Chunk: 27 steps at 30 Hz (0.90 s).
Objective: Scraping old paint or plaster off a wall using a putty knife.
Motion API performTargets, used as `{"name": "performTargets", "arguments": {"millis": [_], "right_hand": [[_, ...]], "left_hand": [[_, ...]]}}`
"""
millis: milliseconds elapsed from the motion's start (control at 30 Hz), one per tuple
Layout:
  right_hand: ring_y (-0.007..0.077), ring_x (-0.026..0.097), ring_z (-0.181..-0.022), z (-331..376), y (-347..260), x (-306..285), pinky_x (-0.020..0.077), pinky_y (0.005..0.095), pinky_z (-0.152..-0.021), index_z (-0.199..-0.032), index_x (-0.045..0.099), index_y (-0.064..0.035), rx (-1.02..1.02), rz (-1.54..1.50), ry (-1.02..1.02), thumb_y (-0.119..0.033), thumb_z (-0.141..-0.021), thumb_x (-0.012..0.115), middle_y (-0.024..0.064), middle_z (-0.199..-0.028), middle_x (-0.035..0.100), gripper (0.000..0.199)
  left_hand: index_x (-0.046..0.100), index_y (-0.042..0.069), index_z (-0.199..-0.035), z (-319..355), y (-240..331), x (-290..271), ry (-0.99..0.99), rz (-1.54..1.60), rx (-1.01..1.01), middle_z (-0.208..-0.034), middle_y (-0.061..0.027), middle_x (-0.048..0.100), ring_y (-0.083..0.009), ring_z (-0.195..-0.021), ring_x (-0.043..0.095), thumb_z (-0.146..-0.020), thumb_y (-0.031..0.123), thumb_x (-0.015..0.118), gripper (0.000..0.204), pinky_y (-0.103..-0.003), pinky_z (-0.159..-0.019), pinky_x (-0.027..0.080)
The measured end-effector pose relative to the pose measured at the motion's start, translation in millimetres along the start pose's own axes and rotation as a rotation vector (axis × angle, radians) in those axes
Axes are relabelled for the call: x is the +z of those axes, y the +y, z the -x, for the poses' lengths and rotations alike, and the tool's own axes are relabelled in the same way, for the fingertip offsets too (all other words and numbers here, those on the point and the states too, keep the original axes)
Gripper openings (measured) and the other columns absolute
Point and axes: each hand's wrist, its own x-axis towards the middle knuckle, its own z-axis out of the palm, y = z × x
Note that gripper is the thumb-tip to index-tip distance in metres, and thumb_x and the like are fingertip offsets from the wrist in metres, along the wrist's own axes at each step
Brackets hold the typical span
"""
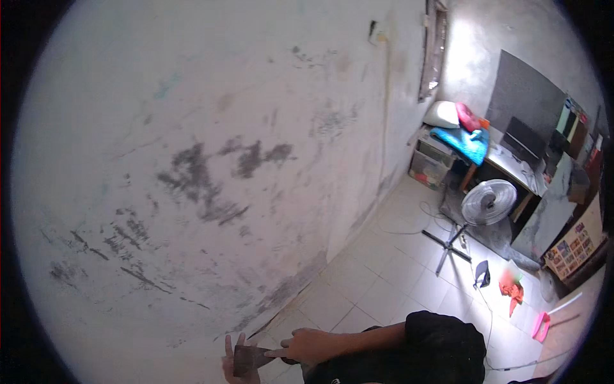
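I am low against the wall [192,160], a pale plaster face blotched with dark patches where the coat has flaked or been worked off. Down at the lower edge both my hands meet on a scraper blade [246,360], a flat dark piece held near the foot of the wall, just above where it meets the tiled floor [384,275].

My right hand [310,345] comes in from the right, its fingers closed around what I take to be the handle end, one finger stretched along towards the blade. My left hand [231,365] sits behind and under the blade with fingers clamped on its far edge (two fingertips poke up above it). Whether the blade's edge touches the plaster I cannot tell; it is small and right at the rim.

I judge this to be a pause between strokes, the tool being handled or wiped, not pushed. The next move calls for freeing the left hand, setting the blade flat at a shallow angle to the wall, and steady pressure.

Behind me stand a pedestal fan [487,203], a cluttered desk [511,163] and a red cloth [511,289] on the floor.
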Motion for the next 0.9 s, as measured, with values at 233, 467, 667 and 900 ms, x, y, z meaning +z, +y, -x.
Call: {"name": "performTargets", "arguments": {"millis": [233,467,667,900], "right_hand": [[0.0399,0.063,-0.073,117,8,-3,0.0486,0.0473,-0.065,-0.143,0.049,-0.0135,0.205,-0.232,0.131,-0.031,-0.097,0.056,0.0197,-0.080,0.063,0.050],[0.0398,0.063,-0.073,147,2,-12,0.0490,0.0461,-0.067,-0.135,0.058,-0.0131,0.291,-0.260,0.223,-0.042,-0.095,0.059,0.0205,-0.078,0.066,0.049],[0.0403,0.063,-0.073,127,-27,1,0.0491,0.0473,-0.067,-0.133,0.060,-0.0128,0.186,-0.213,0.282,-0.043,-0.094,0.060,0.0204,-0.077,0.066,0.049],[0.0425,0.066,-0.081,54,-82,16,0.0511,0.0501,-0.074,-0.137,0.056,-0.0135,0.132,-0.246,-0.099,-0.042,-0.097,0.058,0.0226,-0.086,0.069,0.049]], "left_hand": [[0.040,0.002,-0.148,25,-81,10,0.005,-0.554,-0.157,-0.141,-0.0162,0.053,-0.0307,-0.129,0.051,-0.089,0.006,0.061,0.063,-0.048,-0.114,0.036],[0.036,0.002,-0.148,37,-75,48,0.016,-0.438,-0.309,-0.139,-0.0137,0.051,-0.0254,-0.128,0.050,-0.086,-0.003,0.064,0.068,-0.041,-0.110,0.041],[0.034,0.002,-0.148,52,-45,30,0.057,-0.698,-0.365,-0.140,-0.0097,0.049,-0.0243,-0.128,0.049,-0.086,0.009,0.075,0.075,-0.038,-0.108,0.042],[0.066,-0.001,-0.112,119,-5,0,0.305,-0.796,-0.069,-0.097,-0.0071,0.069,-0.0160,-0.087,0.063,-0.086,0.027,0.077,0.040,-0.031,-0.079,0.050]]}}
